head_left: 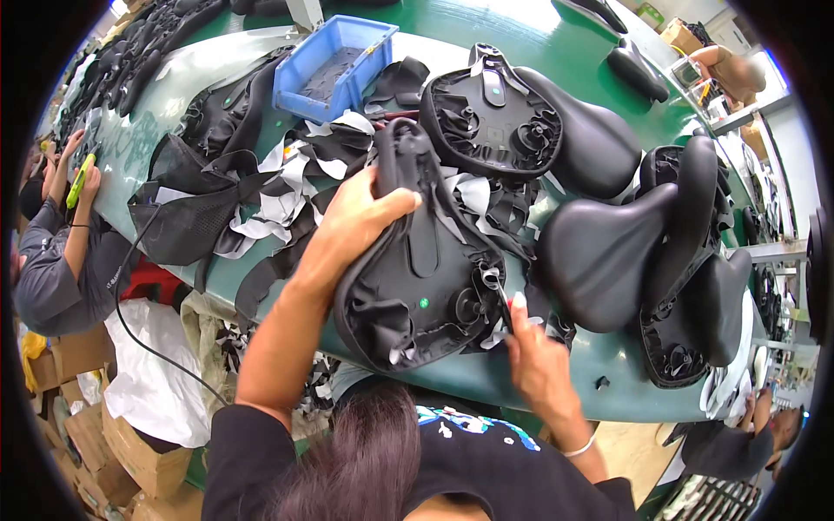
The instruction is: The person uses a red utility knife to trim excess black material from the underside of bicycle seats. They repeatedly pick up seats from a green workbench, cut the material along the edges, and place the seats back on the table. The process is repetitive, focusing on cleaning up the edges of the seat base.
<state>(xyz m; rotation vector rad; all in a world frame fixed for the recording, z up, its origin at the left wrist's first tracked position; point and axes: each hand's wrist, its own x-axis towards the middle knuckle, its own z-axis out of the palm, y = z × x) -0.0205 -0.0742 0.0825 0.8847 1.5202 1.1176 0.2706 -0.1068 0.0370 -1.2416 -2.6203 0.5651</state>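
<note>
Left hand: the left hand (360, 213) is closed around the narrow nose of an upturned bicycle saddle (417, 269), fingers wrapped over its far edge, thumb on the near side.
Right hand: the right hand (534, 352) is closed on a small dark tool (502, 300), pinched between thumb and fingers; its tip sits at the saddle's right edge, where the cover folds over the shell.
Held saddle: underside up, tilted, nose pointing far, wide end near; it rests at the near edge of the green counter (486, 378), in the middle of the scene.
Saddle underside: black plastic shell with a small green dot and loose cover material bunched around the rim.
Finished saddles: a pile of smooth black saddles (608, 252) lies just right of the held one, some upright, some upturned.
Far saddle: another upturned saddle (491, 113) lies beyond the held one, beside a padded one.
Scraps: black and white offcuts (278, 200) are heaped left of the held saddle, touching it.
Blue tray: a blue plastic bin (334, 65) stands far left of centre on the counter.
Other people: a person in a grey sleeve (52, 269) works at the left edge; another arm (730, 69) shows far right.
Below counter: cardboard boxes (122, 451) and a white bag (156, 373) stand near left.
</note>
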